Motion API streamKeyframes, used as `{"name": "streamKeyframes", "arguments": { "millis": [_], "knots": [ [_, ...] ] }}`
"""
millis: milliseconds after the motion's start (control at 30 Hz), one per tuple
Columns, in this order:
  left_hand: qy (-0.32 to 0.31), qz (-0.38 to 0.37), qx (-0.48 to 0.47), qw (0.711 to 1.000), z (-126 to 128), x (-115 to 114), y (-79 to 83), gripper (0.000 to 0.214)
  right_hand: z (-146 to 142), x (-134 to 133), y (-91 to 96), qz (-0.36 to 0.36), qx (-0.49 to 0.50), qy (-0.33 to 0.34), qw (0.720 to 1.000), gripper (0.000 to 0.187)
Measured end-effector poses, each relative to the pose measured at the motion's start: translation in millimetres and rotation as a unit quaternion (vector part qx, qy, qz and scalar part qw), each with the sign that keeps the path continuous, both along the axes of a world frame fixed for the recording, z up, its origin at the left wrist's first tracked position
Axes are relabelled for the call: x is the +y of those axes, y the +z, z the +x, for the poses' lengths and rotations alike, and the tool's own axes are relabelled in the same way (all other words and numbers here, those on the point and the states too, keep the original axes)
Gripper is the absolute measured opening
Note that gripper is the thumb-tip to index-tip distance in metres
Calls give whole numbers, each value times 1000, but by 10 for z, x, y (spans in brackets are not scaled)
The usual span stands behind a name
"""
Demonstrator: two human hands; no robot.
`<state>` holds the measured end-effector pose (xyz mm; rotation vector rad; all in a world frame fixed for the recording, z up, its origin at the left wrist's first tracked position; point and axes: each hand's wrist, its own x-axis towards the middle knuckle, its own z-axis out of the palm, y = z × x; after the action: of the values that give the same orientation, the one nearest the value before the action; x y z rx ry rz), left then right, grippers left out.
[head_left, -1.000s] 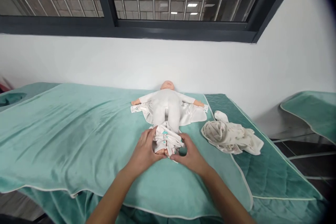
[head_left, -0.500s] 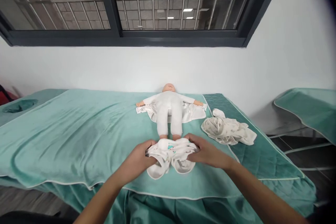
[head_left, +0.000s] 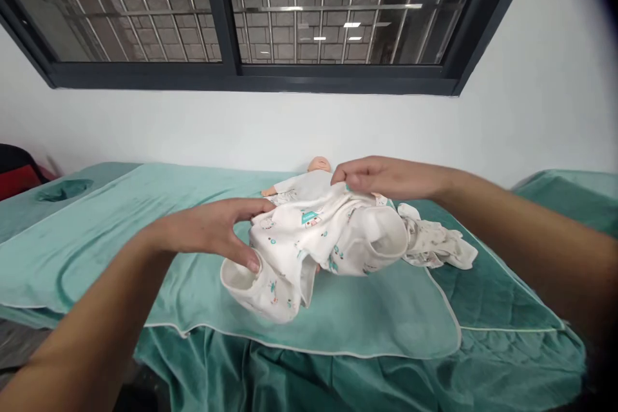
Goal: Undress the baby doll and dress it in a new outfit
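I hold up a pair of white printed baby trousers in the air over the teal blanket. My left hand pinches the near leg opening between thumb and fingers. My right hand grips the waist end higher up, fingers closed on the cloth. Behind the trousers lies a baby doll in a white suit, head toward the wall; most of its body is hidden by the lifted garment.
A crumpled cream cloth lies on the bed to the right of the doll. A second teal-covered bed stands at the far right. The white wall and a barred window run behind. A red and black object sits far left.
The trousers came off the doll's feet, were drawn toward me, and are now lifted off the blanket. My right hand has risen and moved away; my left hand holds the lower end.
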<state>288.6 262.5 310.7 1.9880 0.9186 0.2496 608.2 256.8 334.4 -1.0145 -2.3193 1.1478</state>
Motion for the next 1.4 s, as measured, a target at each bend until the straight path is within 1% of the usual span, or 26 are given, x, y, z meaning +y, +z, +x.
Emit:
{"name": "streamKeyframes", "arguments": {
  "millis": [67,133,167,267,333,400,467,533,600,667,700,733,767,800,833,867,933,967,1000,1033,1067,1100,1167,1233,1300,1400],
  "knots": [
    [25,64,7,998,48,14,184,56,-95,1,191,79,-41,-50,995,60],
    [77,153,-4,985,144,-7,282,52,-173,-25,312,136,-69,-87,985,55],
    [109,202,-15,973,198,-29,302,50,-197,-44,353,157,-81,-96,980,51],
    [182,351,-56,917,343,-118,276,39,-207,-110,415,192,-96,-105,971,41],
    [210,437,-83,871,409,-170,228,31,-193,-149,408,199,-69,-107,972,37],
    [236,495,-106,829,462,-193,179,26,-212,-175,362,186,5,-104,977,34],
    [274,524,-134,795,511,-164,136,25,-300,-176,281,147,112,-101,978,37],
    [314,533,-157,770,549,-62,84,28,-473,-135,176,87,215,-110,967,37],
    [345,527,-155,761,549,122,-9,32,-703,-31,43,25,289,-123,949,34],
    [374,508,-119,766,487,363,-177,34,-931,145,-133,-23,329,-131,935,35],
    [393,491,-89,773,431,487,-295,35,-1022,257,-245,-30,334,-135,933,38],
    [411,468,-52,780,363,600,-435,37,-1087,379,-375,-24,315,-140,938,41],
    [420,440,-10,793,290,692,-592,38,-1122,508,-522,-3,273,-157,949,44],
    [415,406,33,813,222,757,-761,39,-1126,637,-681,32,203,-186,961,47],
    [405,376,61,831,167,792,-932,44,-1099,764,-849,82,101,-208,970,52],
    [389,362,72,844,134,799,-1100,47,-1045,886,-1017,132,-2,-215,968,53],
    [358,338,49,869,160,757,-1398,41,-875,1117,-1327,152,-52,-247,956,51],
    [342,292,19,893,219,730,-1523,39,-769,1230,-1458,160,-65,-267,948,51],
    [333,221,-18,916,305,712,-1632,39,-654,1345,-1567,165,-71,-291,940,53],
    [328,136,-52,933,411,712,-1725,42,-533,1464,-1655,170,-79,-316,930,56],
    [330,59,-80,939,527,733,-1806,47,-410,1590,-1724,173,-86,-342,920,58],
    [336,3,-104,936,645,777,-1876,52,-287,1722,-1777,171,-93,-367,909,60],
    [350,-69,-132,925,862,919,-1988,62,-49,2004,-1855,157,-106,-408,893,63],
    [365,-112,-148,912,1028,1093,-2066,71,159,2296,-1924,123,-117,-436,884,67],
    [375,-155,-174,897,1139,1251,-2113,80,314,2575,-1995,78,-127,-450,881,73],
    [350,-212,-242,880,1239,1406,-2142,87,433,2924,-2083,20,-146,-452,880,77]
  ]
}}
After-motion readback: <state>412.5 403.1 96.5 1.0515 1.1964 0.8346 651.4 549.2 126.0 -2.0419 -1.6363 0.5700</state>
